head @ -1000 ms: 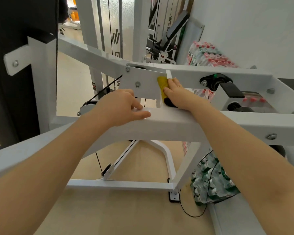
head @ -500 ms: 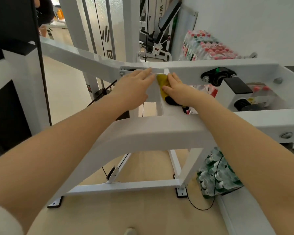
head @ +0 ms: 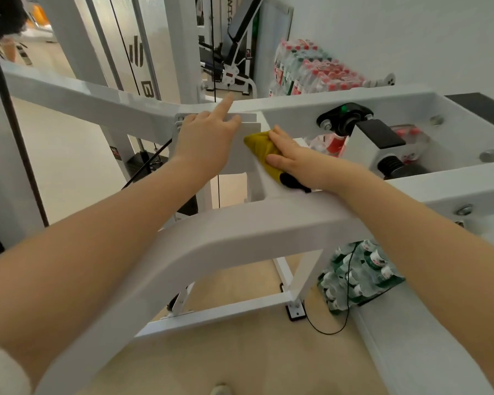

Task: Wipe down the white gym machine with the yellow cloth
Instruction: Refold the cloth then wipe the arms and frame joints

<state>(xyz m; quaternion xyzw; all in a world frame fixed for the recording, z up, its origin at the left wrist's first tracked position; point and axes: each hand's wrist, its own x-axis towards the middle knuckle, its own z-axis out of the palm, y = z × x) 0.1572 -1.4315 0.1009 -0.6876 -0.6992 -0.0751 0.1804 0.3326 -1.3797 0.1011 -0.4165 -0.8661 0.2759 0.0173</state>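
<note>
White gym machine [head: 240,232]: fills the view; a broad near crossbeam, a far beam running left to right, and a short upright plate joining them at centre.
Upright plate [head: 247,149]: stands between the two hands, its right face turned toward the cloth.
Left hand [head: 204,141]: on the plate's left side and top edge, forefinger pointing far, other fingers curled over the edge, steadying it.
Right hand [head: 293,161]: fingers straight and together, flat on the cloth, nearer to it than the left.
Yellow cloth [head: 261,148]: under and just left of the right fingertips, pressed against the plate's right face, its long axis running from far-left to near-right.
Likely next stroke: along that face.
</note>
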